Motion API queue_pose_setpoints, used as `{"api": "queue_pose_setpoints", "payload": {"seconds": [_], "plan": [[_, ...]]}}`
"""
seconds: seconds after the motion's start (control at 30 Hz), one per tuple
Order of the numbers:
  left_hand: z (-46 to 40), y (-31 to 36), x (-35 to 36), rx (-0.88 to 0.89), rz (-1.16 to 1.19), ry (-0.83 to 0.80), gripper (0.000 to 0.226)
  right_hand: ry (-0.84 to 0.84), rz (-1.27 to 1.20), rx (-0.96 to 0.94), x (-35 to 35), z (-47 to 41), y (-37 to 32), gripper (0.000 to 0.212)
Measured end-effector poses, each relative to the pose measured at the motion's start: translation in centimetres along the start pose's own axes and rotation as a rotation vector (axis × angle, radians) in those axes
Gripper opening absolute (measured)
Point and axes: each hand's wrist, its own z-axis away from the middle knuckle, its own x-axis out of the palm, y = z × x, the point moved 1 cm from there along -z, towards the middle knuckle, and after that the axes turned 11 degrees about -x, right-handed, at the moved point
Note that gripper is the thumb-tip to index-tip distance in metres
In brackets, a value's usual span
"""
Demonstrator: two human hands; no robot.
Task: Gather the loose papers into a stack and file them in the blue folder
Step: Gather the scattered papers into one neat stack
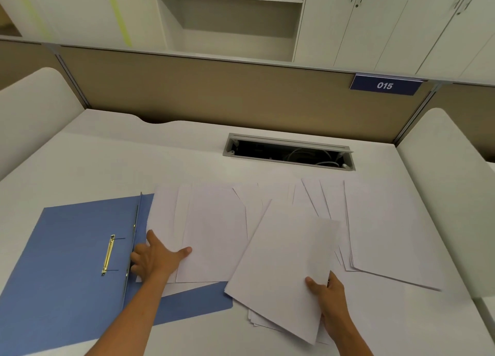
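Observation:
An open blue folder with a brass fastener lies flat at the left of the desk. White loose papers are spread across the middle, partly over the folder's right flap. My left hand rests flat on the leftmost sheets beside the folder's spine, fingers spread. My right hand grips the lower right edge of a tilted bundle of sheets, thumb on top. Another pile of papers lies fanned out at the right.
A white desk holds everything. An open cable tray with wires is set into the desk behind the papers. A beige partition with a blue "015" label stands at the back. White rounded dividers flank both sides.

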Motion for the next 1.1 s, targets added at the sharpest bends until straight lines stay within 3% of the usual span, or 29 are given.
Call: {"api": "queue_pose_setpoints", "payload": {"seconds": [0.17, 0.3, 0.5, 0.6, 0.8, 0.97, 1.1], "plan": [[-0.5, 0.5, -0.1, -0.021, 0.043, -0.046, 0.124, -0.001, 0.026, -0.001, -0.1, -0.4, 0.5, 0.034], [-0.5, 0.6, 0.3, -0.037, 0.165, -0.117, 0.112, 0.005, 0.046, 0.0, 0.0, -0.6, 0.8, 0.035], [-1.3, 0.9, -0.9, -0.065, 0.665, -0.319, 0.091, -0.006, 0.062, -0.004, -0.2, -0.8, 1.0, 0.034], [-2.9, 0.2, -1.8, -0.102, 0.815, -0.339, 0.069, -0.007, 0.062, -0.006, -0.3, -0.8, 1.0, 0.034], [-4.3, -0.7, -3.0, -0.126, 0.765, -0.429, 0.05, -0.021, 0.075, -0.003, -0.4, -1.0, 1.1, 0.033], [-5.1, -0.4, -3.6, -0.082, 0.672, -0.414, 0.066, -0.029, 0.077, 0.002, -0.4, -0.9, 0.9, 0.035], [-5.1, 0.4, -3.5, -0.045, 0.641, -0.544, 0.056, -0.046, 0.082, -0.005, -0.5, -0.8, 0.8, 0.034]]}}
